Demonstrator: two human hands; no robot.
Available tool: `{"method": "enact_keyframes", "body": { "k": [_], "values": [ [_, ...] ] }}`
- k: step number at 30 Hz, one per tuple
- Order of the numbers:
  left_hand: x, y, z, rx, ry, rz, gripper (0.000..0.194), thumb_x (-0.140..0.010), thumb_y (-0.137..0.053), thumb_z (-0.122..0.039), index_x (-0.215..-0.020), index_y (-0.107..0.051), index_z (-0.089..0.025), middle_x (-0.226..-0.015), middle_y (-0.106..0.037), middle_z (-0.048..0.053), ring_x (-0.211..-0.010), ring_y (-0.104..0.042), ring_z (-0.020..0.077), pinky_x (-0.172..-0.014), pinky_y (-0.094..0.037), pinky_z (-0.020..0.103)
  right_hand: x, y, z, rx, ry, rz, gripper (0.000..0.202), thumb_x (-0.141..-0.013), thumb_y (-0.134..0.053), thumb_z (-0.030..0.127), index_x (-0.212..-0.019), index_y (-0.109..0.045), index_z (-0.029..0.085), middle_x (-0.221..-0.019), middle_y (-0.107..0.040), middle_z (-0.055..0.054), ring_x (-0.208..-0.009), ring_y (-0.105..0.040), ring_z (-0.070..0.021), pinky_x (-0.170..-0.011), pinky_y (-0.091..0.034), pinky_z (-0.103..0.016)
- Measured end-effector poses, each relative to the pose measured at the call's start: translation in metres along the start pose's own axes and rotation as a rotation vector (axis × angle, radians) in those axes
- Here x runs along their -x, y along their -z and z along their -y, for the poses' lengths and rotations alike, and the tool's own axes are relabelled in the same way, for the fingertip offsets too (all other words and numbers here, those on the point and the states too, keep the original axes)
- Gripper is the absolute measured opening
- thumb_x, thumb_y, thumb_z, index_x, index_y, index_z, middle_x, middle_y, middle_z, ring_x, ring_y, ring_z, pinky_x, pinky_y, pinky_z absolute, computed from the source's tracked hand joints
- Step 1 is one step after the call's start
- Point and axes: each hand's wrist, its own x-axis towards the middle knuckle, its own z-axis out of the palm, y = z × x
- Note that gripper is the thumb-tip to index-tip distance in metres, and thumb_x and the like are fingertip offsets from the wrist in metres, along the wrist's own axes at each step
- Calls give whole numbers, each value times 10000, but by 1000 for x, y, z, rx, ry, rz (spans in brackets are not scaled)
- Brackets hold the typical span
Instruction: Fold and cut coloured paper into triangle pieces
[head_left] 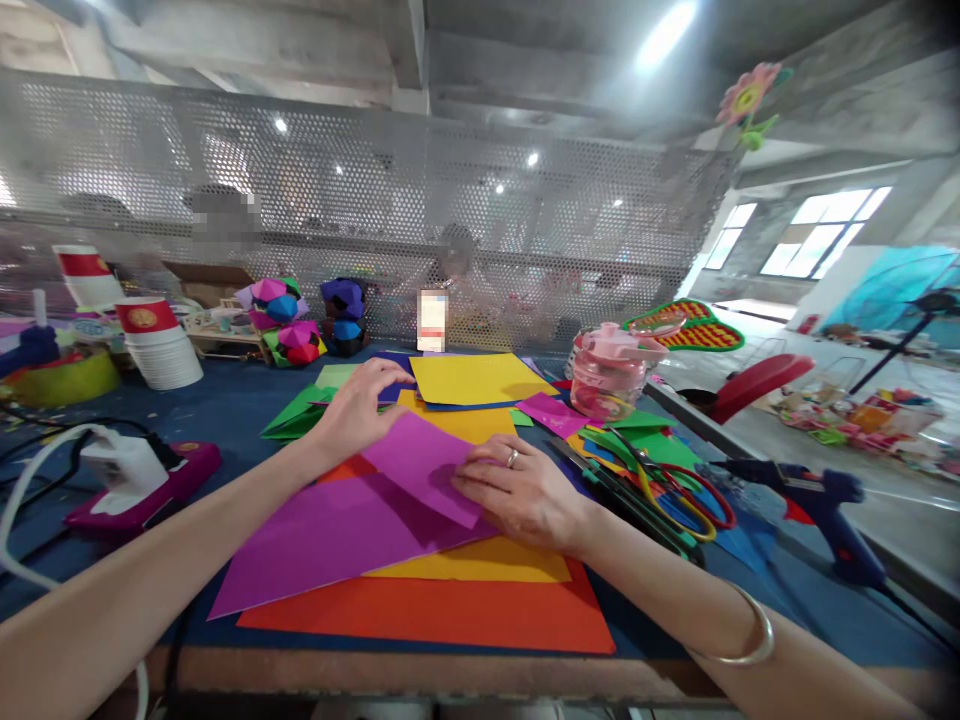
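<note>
A small purple paper sheet (431, 465) lies slanted, partly raised, over a larger purple sheet (330, 535). My right hand (525, 490), with a ring on one finger, grips the small sheet's right edge; its thumb is hidden. At the sheet's upper left corner is my left hand (364, 405), thumb and fingers apart and bent, thumb near the paper. Beneath the purple sheets are a yellow-orange sheet (480, 562) and a red-orange sheet (450, 615). Just beyond my hands lies a yellow sheet (480, 380).
Scissors (675, 490), a hot glue gun (821, 505) and a pink jar (607, 375) stand or lie on the right. To the left are a power strip (142, 490), paper cups (157, 345) and folded paper balls (281, 315). A phone (431, 320) stands before the mesh screen (390, 200).
</note>
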Motion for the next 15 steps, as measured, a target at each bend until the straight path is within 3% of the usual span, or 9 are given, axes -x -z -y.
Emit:
{"method": "enact_keyframes", "body": {
  "k": [2, 4, 7, 9, 12, 15],
  "values": [
    [16, -11, -20, -27, -79, 52, 369, -776, -739, -404, -1085, -701, -206, -1309, -615, 108, -1289, -516, 310, -1144, -346, 451, -3, -1, 3, -35, -8, -16, 213, -996, -513, 183, -1081, -709, 174, -1037, -777, -68, -1071, -643, -186, -985, -468, -352],
    [35, -22, -39, -45, -118, 176, 438, -788, -764, -460, -1151, -690, -227, -1271, -654, 105, -1232, -574, 313, -1087, -418, 446, -4, -2, 5, -71, -26, 5, 214, -1006, -500, 213, -1004, -712, 184, -966, -775, -79, -1009, -656, -193, -934, -496, -346],
    [62, -33, -53, -156, -126, 518, 966, -588, -928, -482, -1430, -508, -266, -1418, -590, 113, -1282, -556, 361, -1072, -445, 464, -3, -3, 9, -81, -60, 105, 230, -1003, -497, 234, -915, -705, 192, -871, -751, -81, -838, -662, -187, -779, -510, -321],
    [73, -37, -52, -257, -137, 544, 794, -726, -858, -418, -1426, -518, -257, -1411, -608, 111, -1270, -579, 350, -1064, -447, 459, -1, -4, 13, -74, -85, 154, 229, -992, -512, 236, -867, -699, 192, -812, -732, -65, -697, -631, -169, -650, -468, -297],
    [79, -40, -41, -366, -173, 506, 262, -925, -634, -295, -1171, -702, -237, -1143, -747, 90, -1043, -703, 301, -905, -518, 392, 1, -5, 19, -118, -138, 154, 229, -995, -528, 267, -873, -709, 201, -793, -730, -55, -637, -616, -153, -573, -403, -280],
    [78, -40, -30, -373, -227, 485, 232, -969, -528, -247, -962, -760, -246, -906, -770, 63, -846, -728, 248, -759, -516, 317, 1, -5, 22, -186, -215, 127, 247, -1004, -530, 308, -903, -727, 200, -782, -739, -53, -665, -643, -155, -580, -392, -269]
  ]
}}
